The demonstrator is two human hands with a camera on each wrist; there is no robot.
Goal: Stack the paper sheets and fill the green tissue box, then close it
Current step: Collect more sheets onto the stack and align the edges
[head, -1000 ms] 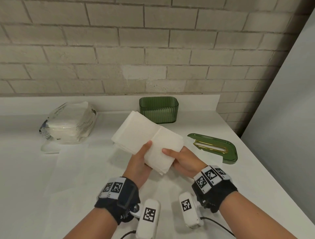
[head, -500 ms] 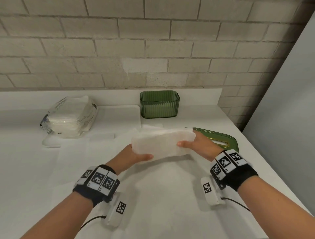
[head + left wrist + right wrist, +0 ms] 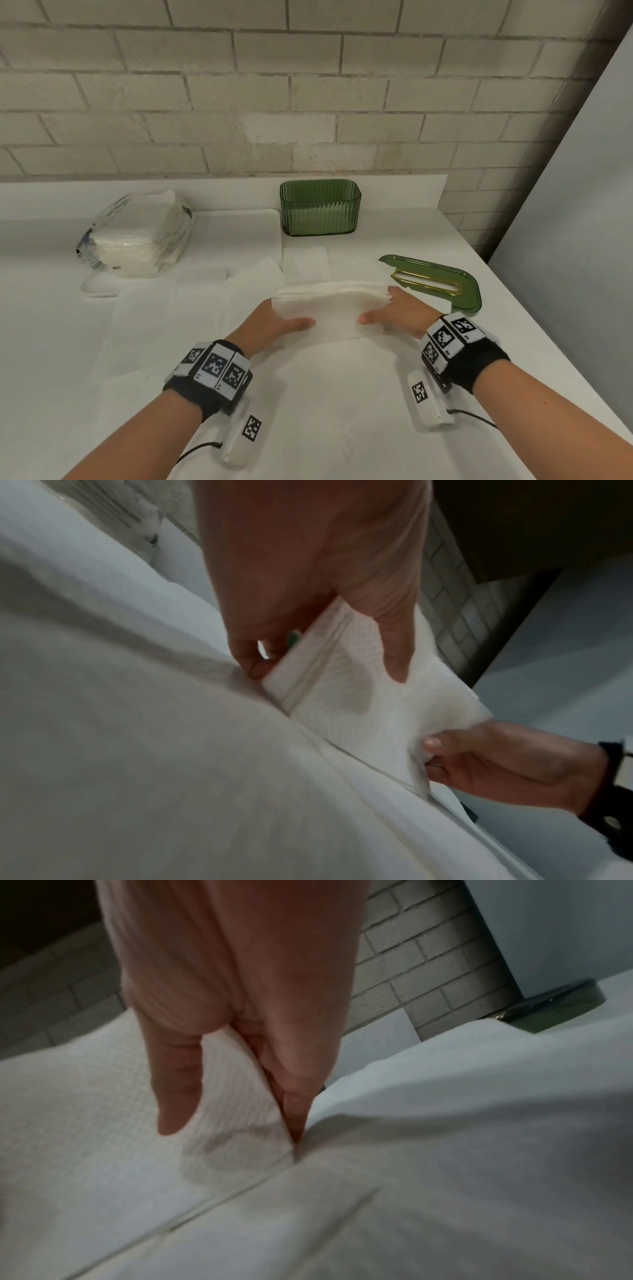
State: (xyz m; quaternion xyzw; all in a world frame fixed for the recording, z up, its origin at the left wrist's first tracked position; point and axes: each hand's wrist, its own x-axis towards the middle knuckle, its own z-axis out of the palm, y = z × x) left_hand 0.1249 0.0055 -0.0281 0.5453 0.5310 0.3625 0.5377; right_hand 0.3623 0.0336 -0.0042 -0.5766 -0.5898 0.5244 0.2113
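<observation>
Left hand (image 3: 274, 323): grips the left end of the paper stack (image 3: 334, 313), thumb on the near face, fingers behind; lower centre of the head view.
Right hand (image 3: 399, 313): grips the right end of the same stack, thumb in front, fingers behind.
Paper stack: held upright on its long edge between both hands, lower edge touching loose sheets (image 3: 308, 394) spread flat on the counter (image 3: 41, 342).
Green lid (image 3: 435, 279): flat on the counter, just beyond the right hand, right of centre; gold-rimmed slot facing up.
Green tissue box (image 3: 320, 212): open, upright, centre of frame against the counter's back ledge, well apart from the stack.
Plastic-wrapped tissue pack (image 3: 137, 236): left of the box.
Brick wall (image 3: 308, 85): upper frame.
</observation>
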